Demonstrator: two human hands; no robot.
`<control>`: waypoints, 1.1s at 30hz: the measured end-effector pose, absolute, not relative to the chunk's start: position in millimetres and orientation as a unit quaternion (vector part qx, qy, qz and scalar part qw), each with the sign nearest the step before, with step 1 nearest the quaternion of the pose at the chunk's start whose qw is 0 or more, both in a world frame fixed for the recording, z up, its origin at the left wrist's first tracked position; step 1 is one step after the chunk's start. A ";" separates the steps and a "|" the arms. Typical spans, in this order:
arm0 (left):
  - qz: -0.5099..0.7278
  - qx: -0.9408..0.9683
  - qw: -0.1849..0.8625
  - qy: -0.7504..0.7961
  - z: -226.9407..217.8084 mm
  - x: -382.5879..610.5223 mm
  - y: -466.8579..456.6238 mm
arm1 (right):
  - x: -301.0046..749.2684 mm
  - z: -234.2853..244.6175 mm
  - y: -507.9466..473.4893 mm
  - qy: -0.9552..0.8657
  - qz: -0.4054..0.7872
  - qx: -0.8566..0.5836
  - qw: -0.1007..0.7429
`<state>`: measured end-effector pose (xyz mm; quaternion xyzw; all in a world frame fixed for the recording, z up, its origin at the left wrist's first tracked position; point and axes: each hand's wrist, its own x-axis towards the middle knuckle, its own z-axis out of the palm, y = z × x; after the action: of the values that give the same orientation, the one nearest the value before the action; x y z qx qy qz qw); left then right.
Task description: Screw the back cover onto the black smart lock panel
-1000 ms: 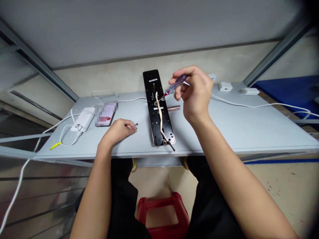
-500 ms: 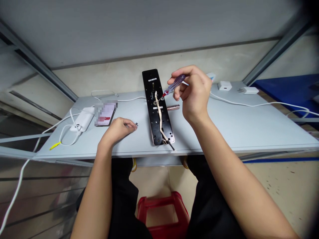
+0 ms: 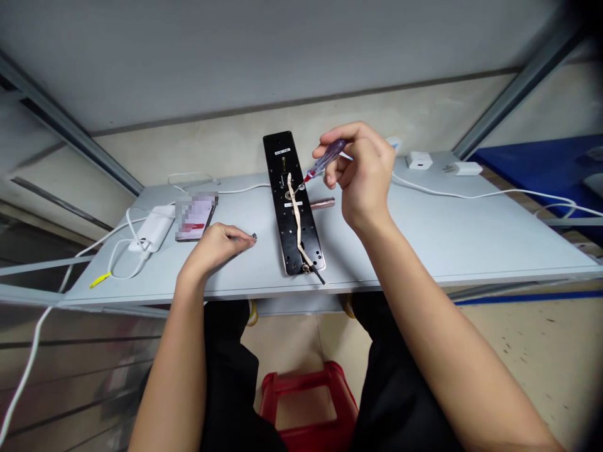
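Observation:
My right hand [image 3: 365, 172] is closed round a screwdriver [image 3: 327, 159] with a clear purple handle and a red collar. Its shaft points down and left at the middle of a long black door lock panel [image 3: 285, 242], though I cannot tell whether the tip touches. Along the panel runs a beige sleeved cable [image 3: 298, 216] with a black end by the near edge. A copper-coloured lever handle [image 3: 323, 203] sticks out to the right. My left hand [image 3: 219, 245] rests on the table, fingers pinched at a small cluster of dark screws [image 3: 254, 236]; what lies between the fingertips is hidden.
Left of the panel lie a phone [image 3: 195, 216] and a white power bank [image 3: 153, 227] with white cables. Two white chargers [image 3: 419, 161] sit at the back right, near a long white cable [image 3: 464, 196]. Below stands a red stool [image 3: 308, 380]; metal posts flank the table.
The view has shifted slightly. My left fingertips have closed in on the screws. My right hand still holds the screwdriver over the panel in much the same pose.

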<state>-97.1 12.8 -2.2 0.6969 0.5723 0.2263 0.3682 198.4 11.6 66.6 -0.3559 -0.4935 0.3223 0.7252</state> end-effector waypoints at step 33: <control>0.415 0.712 0.238 0.513 -12.9 18.1 6.0 | 195.6 54.5 24.1 -0.528 0.300 -0.345 0.715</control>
<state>18.1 6.0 -12.9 0.7121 0.5134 0.4154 0.2382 195.6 24.1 54.5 -0.3455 -0.5284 0.3001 0.7151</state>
